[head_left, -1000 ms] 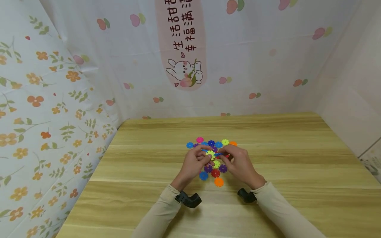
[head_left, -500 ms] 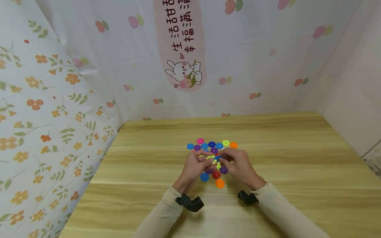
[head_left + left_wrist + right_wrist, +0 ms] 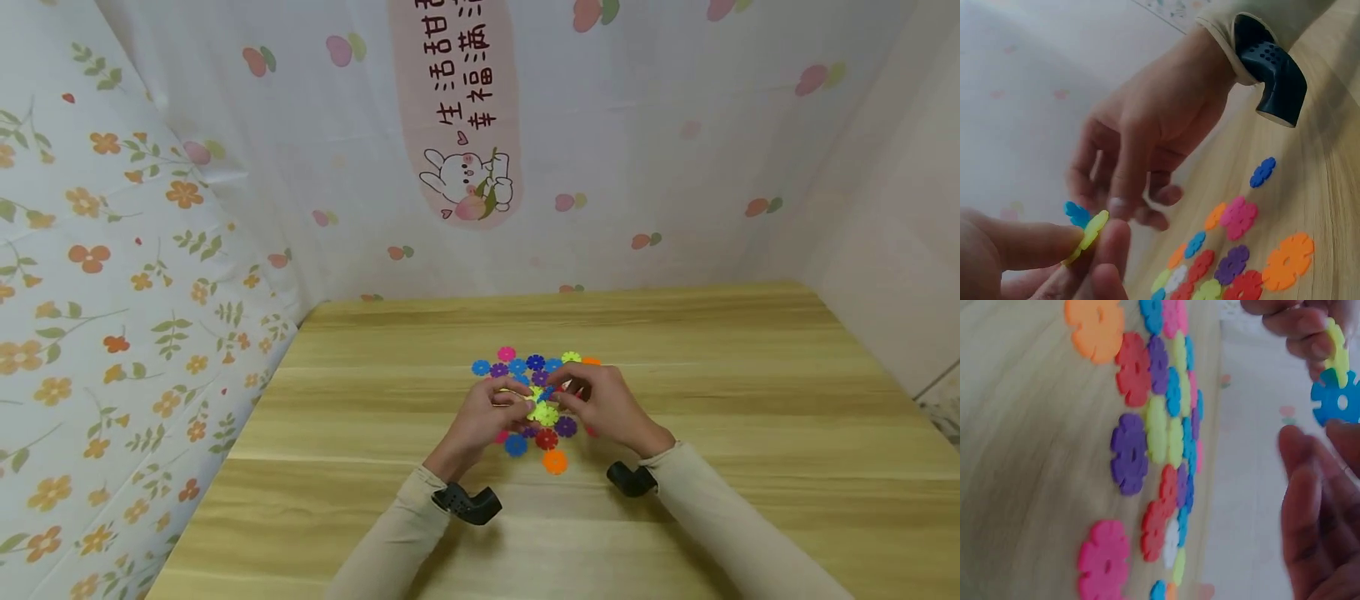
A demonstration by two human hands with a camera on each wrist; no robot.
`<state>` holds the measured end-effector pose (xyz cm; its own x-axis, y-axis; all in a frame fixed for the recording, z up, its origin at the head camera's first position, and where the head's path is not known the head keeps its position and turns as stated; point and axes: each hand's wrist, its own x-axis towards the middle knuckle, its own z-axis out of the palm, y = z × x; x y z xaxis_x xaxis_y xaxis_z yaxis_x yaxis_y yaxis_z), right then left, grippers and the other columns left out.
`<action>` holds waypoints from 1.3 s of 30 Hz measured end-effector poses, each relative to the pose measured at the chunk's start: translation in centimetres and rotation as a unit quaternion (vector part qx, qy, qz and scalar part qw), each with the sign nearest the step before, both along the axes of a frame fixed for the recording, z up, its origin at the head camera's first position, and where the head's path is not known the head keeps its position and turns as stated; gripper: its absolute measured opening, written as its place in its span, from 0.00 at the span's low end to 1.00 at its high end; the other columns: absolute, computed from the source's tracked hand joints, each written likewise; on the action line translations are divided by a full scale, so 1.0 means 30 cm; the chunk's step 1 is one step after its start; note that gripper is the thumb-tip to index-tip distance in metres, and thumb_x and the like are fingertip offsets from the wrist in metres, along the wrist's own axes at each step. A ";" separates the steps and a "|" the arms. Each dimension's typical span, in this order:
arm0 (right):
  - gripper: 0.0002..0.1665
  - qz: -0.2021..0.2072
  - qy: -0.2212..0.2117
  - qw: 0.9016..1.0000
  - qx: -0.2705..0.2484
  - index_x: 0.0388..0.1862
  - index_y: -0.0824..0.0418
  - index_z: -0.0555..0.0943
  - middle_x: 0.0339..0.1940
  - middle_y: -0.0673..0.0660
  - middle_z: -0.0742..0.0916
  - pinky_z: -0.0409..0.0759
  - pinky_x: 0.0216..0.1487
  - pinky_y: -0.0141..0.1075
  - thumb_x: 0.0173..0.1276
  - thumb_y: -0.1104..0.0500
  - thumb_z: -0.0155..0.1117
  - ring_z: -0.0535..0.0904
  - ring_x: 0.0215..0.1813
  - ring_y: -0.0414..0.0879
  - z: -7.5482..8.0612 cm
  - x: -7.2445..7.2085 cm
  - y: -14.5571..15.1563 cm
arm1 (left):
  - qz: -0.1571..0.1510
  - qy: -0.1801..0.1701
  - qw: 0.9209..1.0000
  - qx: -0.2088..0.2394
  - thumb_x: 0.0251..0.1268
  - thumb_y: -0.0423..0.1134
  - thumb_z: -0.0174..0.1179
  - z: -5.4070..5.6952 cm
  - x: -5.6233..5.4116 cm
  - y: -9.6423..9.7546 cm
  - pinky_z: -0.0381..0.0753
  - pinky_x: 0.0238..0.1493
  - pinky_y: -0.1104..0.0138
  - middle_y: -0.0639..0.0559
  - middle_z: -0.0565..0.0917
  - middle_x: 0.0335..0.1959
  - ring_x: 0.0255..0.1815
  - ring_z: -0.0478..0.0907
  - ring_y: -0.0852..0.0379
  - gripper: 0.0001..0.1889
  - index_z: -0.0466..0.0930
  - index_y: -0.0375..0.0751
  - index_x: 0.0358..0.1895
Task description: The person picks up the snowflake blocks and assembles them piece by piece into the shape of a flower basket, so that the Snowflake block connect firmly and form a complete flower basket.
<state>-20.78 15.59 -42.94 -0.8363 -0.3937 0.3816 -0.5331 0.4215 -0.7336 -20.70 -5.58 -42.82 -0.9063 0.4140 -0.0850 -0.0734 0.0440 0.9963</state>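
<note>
My left hand (image 3: 486,415) pinches a yellow notched flower disc (image 3: 1089,236) between thumb and fingers above the table. A blue flower disc (image 3: 1337,400) is slotted into it at an angle, its notch overlapping the yellow edge. Close to the blue disc is my right hand (image 3: 609,407); its thumb and finger stand apart, with a fingertip at or just beside the disc's lower edge in the right wrist view. Beneath both hands lie several flower discs, among them a red disc (image 3: 547,439), a purple disc (image 3: 1129,454) and an orange disc (image 3: 555,462).
The discs lie grouped on a wood-grain table (image 3: 360,467). A pink disc (image 3: 1104,559) lies at the near side of the group. Patterned cloth (image 3: 600,167) hangs behind and at the left. Black wrist devices (image 3: 468,504) are worn at both cuffs.
The yellow and blue discs have turned between the hands, the blue now seen edge-on from the head. My right hand has shifted slightly and its fingers have spread from the blue disc.
</note>
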 end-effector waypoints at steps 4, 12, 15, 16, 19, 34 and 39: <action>0.08 -0.008 -0.010 0.997 0.080 0.35 0.60 0.82 0.31 0.52 0.84 0.78 0.26 0.33 0.57 0.69 0.67 0.77 0.26 0.44 -0.022 -0.009 0.008 | 0.012 0.017 1.000 0.007 0.64 0.34 0.59 -0.012 -0.002 -0.020 0.80 0.40 0.53 0.40 0.83 0.32 0.38 0.78 0.31 0.13 0.79 0.35 0.49; 0.12 -0.037 0.009 0.964 0.262 0.33 0.59 0.82 0.31 0.51 0.81 0.78 0.36 0.38 0.49 0.66 0.73 0.75 0.33 0.44 -0.065 0.005 -0.015 | 0.029 -0.001 0.999 0.028 0.64 0.34 0.58 -0.021 0.002 -0.036 0.79 0.42 0.51 0.41 0.83 0.32 0.38 0.81 0.36 0.12 0.78 0.35 0.49; 0.13 -0.047 0.019 0.958 0.281 0.34 0.59 0.82 0.31 0.51 0.82 0.78 0.34 0.38 0.48 0.66 0.74 0.76 0.33 0.44 -0.067 0.013 -0.029 | 0.027 -0.013 0.999 0.035 0.63 0.35 0.59 -0.018 0.004 -0.034 0.78 0.42 0.48 0.41 0.83 0.34 0.39 0.81 0.37 0.13 0.77 0.35 0.49; 0.13 -0.050 0.022 0.957 0.285 0.34 0.59 0.81 0.31 0.51 0.82 0.78 0.33 0.38 0.48 0.67 0.74 0.76 0.32 0.44 -0.067 0.015 -0.032 | 0.028 -0.015 0.999 0.036 0.63 0.36 0.59 -0.018 0.005 -0.032 0.78 0.42 0.48 0.41 0.84 0.34 0.39 0.81 0.37 0.13 0.76 0.35 0.49; 0.13 -0.050 0.026 0.956 0.288 0.33 0.60 0.81 0.29 0.52 0.82 0.78 0.31 0.37 0.48 0.69 0.73 0.75 0.31 0.44 -0.068 0.017 -0.037 | 0.029 -0.015 0.999 0.037 0.63 0.35 0.60 -0.018 0.005 -0.027 0.79 0.41 0.50 0.40 0.84 0.35 0.40 0.80 0.35 0.13 0.76 0.34 0.48; 0.11 0.015 -0.051 0.984 0.170 0.25 0.57 0.79 0.26 0.48 0.79 0.75 0.31 0.32 0.55 0.73 0.63 0.72 0.28 0.41 -0.053 0.016 0.007 | 0.025 -0.019 0.999 0.029 0.64 0.34 0.58 -0.031 0.013 -0.007 0.79 0.41 0.50 0.35 0.83 0.37 0.38 0.82 0.40 0.11 0.76 0.34 0.47; 0.09 0.029 -0.081 0.994 0.071 0.31 0.59 0.75 0.29 0.55 0.82 0.78 0.28 0.33 0.63 0.73 0.57 0.77 0.27 0.46 -0.029 0.020 0.015 | 0.018 -0.031 0.999 0.037 0.65 0.32 0.56 -0.030 0.012 0.000 0.76 0.44 0.46 0.32 0.82 0.40 0.40 0.81 0.37 0.11 0.75 0.32 0.49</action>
